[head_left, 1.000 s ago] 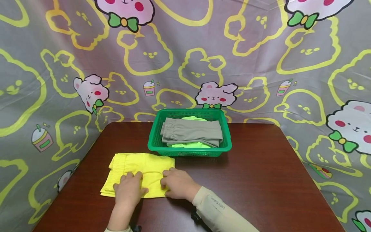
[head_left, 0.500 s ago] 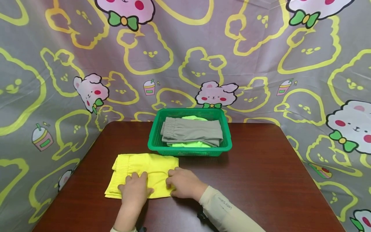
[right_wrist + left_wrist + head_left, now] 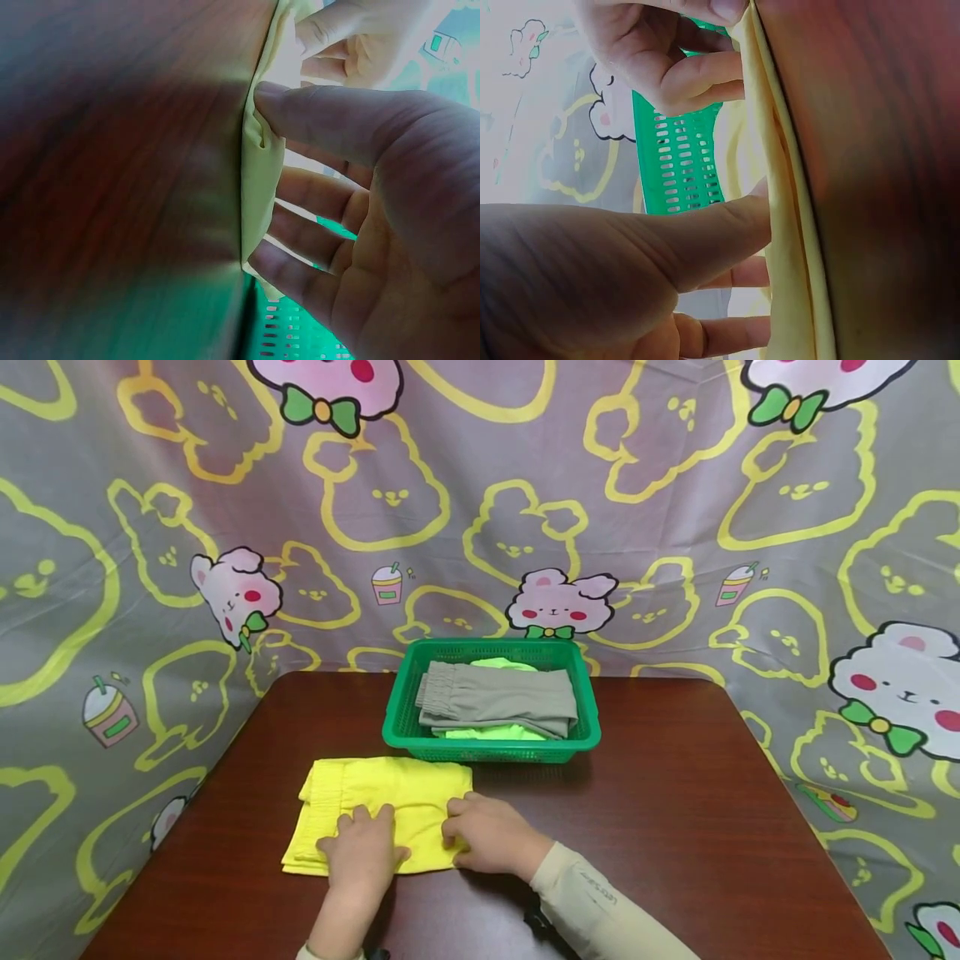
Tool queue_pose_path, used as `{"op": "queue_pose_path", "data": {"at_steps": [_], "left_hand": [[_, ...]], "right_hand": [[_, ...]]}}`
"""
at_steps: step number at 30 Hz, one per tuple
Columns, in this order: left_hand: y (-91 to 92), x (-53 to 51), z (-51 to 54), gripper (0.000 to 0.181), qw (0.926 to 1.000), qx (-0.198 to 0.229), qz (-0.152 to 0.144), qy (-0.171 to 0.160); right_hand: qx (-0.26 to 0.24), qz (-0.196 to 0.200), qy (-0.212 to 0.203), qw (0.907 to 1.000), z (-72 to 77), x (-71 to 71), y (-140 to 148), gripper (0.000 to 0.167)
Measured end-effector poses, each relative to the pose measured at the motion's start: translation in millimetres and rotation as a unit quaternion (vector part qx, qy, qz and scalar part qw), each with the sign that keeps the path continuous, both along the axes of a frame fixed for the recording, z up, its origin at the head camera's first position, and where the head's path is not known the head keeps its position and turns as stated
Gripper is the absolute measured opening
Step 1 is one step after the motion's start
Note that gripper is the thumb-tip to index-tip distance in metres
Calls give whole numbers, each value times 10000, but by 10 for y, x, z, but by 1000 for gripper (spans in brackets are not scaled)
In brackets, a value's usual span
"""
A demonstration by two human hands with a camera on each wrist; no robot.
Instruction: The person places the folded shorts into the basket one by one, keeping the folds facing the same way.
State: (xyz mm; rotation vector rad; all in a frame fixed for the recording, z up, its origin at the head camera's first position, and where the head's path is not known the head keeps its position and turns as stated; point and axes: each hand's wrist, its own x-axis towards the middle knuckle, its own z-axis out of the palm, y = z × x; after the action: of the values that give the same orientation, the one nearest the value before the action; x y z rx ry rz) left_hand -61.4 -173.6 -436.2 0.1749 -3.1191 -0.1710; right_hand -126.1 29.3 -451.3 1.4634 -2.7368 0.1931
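Folded yellow pants [image 3: 408,789] with a gathered elastic waistband lie flat on the table's left half, the waistband to the left. Fingertips of my left hand [image 3: 362,853] press on top of them near the waistband side, the fingers spread. My right hand [image 3: 495,835] rests on their right end with its fingers slightly bent. In the right wrist view the thumb [image 3: 322,112] touches the near edge of the pants and the other fingertips lie on the cloth. The left wrist view shows the left thumb [image 3: 720,232] against the layered near edge.
Beyond the pants stands a green plastic basket [image 3: 397,727] with folded grey pants [image 3: 502,697] over bright green cloth [image 3: 495,732]. The brown wooden table [image 3: 675,827] reaches back to a grey cartoon-print curtain [image 3: 645,518].
Both hands and the yellow pants have slid a little to the right across the table. The pants stay folded, and the basket has not moved.
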Motion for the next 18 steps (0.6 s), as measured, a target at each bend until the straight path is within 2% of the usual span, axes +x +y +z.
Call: {"op": "queue_pose_path", "data": {"at_steps": [18], "left_hand": [[262,6,-25,60,9999,-160,6,-13]], "right_hand": [[-48,56,-70,9999,-11,17,270,22]]}}
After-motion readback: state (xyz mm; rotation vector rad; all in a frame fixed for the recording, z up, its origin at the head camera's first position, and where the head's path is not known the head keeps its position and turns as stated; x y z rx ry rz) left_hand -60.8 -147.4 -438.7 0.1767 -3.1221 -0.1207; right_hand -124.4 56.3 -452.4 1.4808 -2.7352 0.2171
